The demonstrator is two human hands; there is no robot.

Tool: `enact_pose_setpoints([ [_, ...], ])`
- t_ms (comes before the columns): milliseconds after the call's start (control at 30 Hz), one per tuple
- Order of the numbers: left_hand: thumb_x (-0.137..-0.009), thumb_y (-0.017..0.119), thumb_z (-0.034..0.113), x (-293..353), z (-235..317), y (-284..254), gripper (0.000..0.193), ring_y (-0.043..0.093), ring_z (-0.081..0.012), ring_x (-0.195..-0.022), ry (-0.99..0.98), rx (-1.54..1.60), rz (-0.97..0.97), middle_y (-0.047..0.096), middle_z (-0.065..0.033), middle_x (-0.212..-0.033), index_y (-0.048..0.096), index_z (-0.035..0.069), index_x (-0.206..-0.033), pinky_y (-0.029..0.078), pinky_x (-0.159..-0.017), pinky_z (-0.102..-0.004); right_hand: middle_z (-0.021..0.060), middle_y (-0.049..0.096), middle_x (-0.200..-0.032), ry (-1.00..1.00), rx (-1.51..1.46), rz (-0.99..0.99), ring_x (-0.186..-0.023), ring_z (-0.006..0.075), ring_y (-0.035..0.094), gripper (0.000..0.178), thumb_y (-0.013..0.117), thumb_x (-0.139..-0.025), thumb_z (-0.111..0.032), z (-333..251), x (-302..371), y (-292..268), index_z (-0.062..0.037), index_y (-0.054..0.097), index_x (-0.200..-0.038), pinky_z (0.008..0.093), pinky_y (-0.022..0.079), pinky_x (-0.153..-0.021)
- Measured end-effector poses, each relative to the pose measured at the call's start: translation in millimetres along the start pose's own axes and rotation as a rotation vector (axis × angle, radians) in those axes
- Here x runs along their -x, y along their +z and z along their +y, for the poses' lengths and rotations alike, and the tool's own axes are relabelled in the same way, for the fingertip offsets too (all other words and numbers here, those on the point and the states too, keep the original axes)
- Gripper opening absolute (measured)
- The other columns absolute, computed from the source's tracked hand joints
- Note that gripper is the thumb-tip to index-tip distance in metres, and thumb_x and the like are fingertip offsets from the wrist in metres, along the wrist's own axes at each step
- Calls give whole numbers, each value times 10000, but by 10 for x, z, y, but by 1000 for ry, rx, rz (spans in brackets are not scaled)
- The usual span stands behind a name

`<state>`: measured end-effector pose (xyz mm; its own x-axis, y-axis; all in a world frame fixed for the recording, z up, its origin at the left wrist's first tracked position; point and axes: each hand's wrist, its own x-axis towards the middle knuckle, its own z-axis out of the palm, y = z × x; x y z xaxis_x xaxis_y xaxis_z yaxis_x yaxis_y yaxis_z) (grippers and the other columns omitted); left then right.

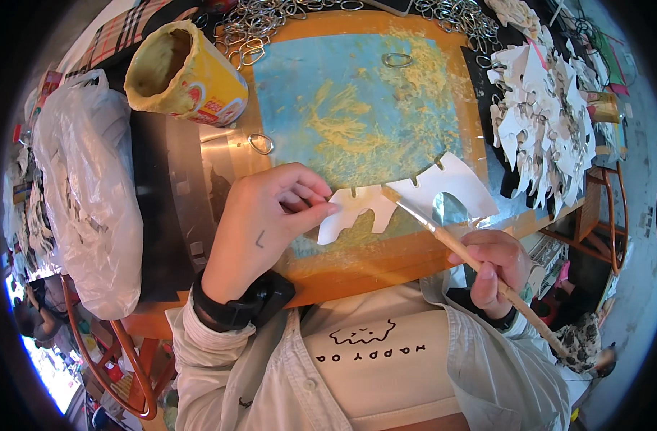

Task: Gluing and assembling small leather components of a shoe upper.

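Left hand (260,215) has its fingers pinching the white notched piece (343,208) by its left end above the blue sheet (289,82), right hand (508,261) gripping the brush (444,235) at the upper edge: steady pinch, light, even strokes should serve best!

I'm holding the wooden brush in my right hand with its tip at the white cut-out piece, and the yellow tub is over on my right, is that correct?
Not quite: the yellow tub is on your left, as the head view shows. The wooden brush is in your right hand, its tip at the white cut-out piece.
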<state>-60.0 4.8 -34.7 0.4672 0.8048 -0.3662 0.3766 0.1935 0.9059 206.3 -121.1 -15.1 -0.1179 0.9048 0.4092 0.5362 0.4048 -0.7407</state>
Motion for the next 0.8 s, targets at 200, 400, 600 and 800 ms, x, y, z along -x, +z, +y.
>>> enact_pose_setpoints([
  [200,-802,738,-2,5,8,-2,125,615,-62,-662,-11,0,0,670,-26,-760,649,-11,-890,486,-619,-196,106,651,-677,11,28,-60,-592,246,663,107,527,-906,-104,-5,-28,25,-7,568,-891,331,536,-539],
  [400,-798,746,8,11,18,-2,130,598,-53,-659,-1,-21,4,665,-16,-755,652,-7,-886,479,-620,-193,100,646,-671,24,26,-43,-576,257,656,117,552,-882,-120,-35,-55,18,-13,580,-845,346,542,-542],
  [600,-793,750,11,8,4,-8,135,586,-48,-660,2,-22,7,662,-11,-755,651,-4,-883,475,-624,-193,106,648,-660,19,23,-97,-546,257,647,132,548,-886,-131,-51,-100,-37,-14,573,-831,333,530,-511],
  [800,-794,747,7,-1,18,-6,132,583,-47,-665,-13,-7,0,664,-8,-762,651,-2,-883,471,-626,-191,88,643,-629,46,20,-14,-522,237,643,138,537,-894,-131,-30,-135,39,-13,563,-826,323,522,-487],
])
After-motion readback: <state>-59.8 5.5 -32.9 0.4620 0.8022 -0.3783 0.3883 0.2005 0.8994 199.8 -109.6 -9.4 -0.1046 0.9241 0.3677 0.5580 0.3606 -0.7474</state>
